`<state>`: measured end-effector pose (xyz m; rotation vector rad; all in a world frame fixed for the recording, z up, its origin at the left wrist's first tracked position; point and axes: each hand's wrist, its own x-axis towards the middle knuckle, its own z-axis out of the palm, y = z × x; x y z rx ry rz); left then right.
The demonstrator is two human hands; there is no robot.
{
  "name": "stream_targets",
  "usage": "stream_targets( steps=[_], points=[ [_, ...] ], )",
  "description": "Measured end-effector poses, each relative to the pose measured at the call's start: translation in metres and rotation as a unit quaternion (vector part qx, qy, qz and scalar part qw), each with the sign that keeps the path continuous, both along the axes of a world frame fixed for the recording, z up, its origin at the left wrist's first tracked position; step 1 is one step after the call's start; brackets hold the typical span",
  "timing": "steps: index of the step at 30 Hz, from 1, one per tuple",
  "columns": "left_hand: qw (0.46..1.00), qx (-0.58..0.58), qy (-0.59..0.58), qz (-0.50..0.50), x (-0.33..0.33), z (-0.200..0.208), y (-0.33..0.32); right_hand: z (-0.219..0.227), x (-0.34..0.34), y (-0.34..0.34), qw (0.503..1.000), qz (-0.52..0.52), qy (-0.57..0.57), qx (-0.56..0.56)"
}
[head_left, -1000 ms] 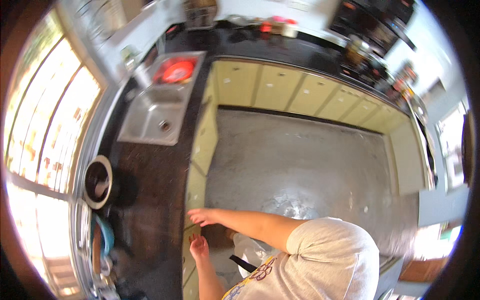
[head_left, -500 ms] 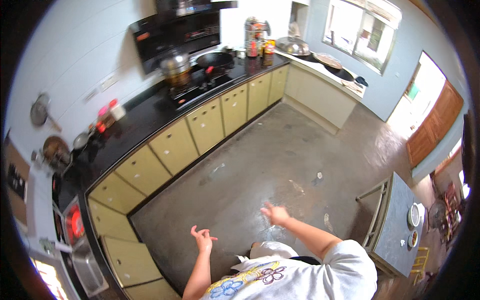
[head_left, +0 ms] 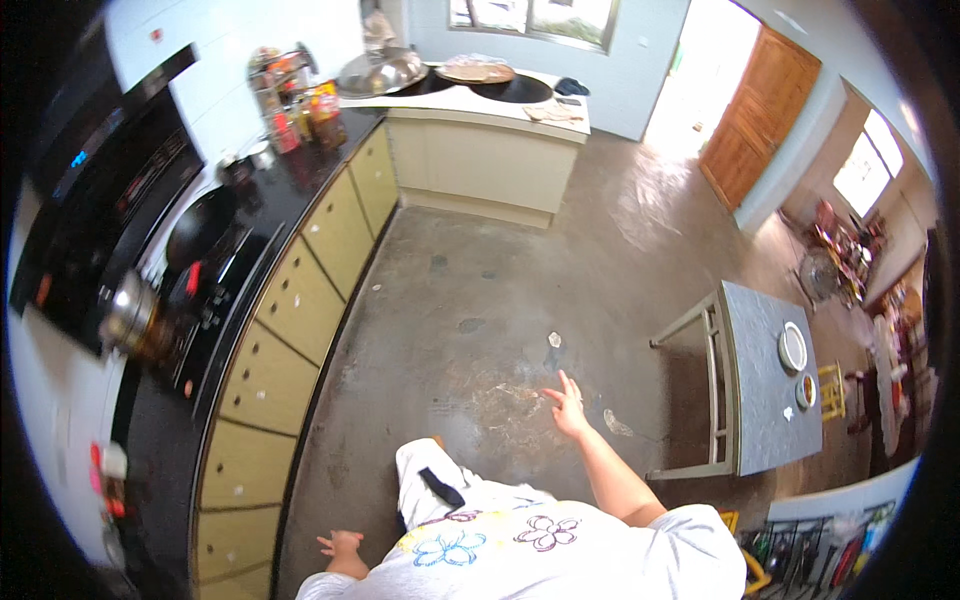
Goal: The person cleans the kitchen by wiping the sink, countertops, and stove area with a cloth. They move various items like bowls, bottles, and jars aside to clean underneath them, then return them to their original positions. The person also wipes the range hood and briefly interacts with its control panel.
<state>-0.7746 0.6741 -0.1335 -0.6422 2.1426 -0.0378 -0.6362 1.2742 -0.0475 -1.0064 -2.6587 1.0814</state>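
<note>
My right hand [head_left: 568, 404] is stretched out in front of me over the grey concrete floor [head_left: 500, 290], fingers spread, holding nothing. My left hand [head_left: 340, 544] hangs low at my left side near the yellow cabinet fronts [head_left: 300, 300], fingers loosely apart and empty. Below both hands my white flower-print shirt [head_left: 540, 545] fills the bottom of the view.
A black counter [head_left: 240, 215] with a stove, a wok [head_left: 200, 225], a steel pot [head_left: 130, 310] and bottles [head_left: 295, 105] runs along the left. A corner counter [head_left: 480, 100] stands at the back. A small grey table [head_left: 765, 385] with bowls is at the right; a wooden door [head_left: 765, 100] beyond.
The view has swung right from the sink corner across the stove toward the open floor and table. My right arm stays extended; my left hand has dropped low beside me.
</note>
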Motion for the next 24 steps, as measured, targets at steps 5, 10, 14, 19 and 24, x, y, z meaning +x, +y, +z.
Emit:
stream_targets(
  steps=[5, 10, 14, 19, 24],
  points=[
    [0.948, 0.276, 0.151, -0.046, -0.237, -0.024, 0.182, -0.052, 0.022, 0.088, 0.832, -0.370, -0.013, -0.413],
    [0.795, 0.600, 0.075, 0.043, -0.430, 0.047, 0.461, -0.029, 0.003, 0.150, 0.764, -0.480, 0.030, -0.430],
    [0.792, 0.587, 0.044, -0.161, -0.489, 0.093, 0.663, -0.043, -0.026, 0.237, 0.700, -0.604, 0.088, -0.370],
    [0.789, 0.524, 0.112, -0.301, -0.520, 0.051, 0.820, -0.105, -0.141, 0.403, 0.721, -0.601, 0.250, -0.236],
    [0.759, 0.327, 0.157, -0.540, -0.595, 0.085, 0.931, -0.077, -0.306, 0.573, 0.954, -0.299, 0.001, -0.009]
  ],
)
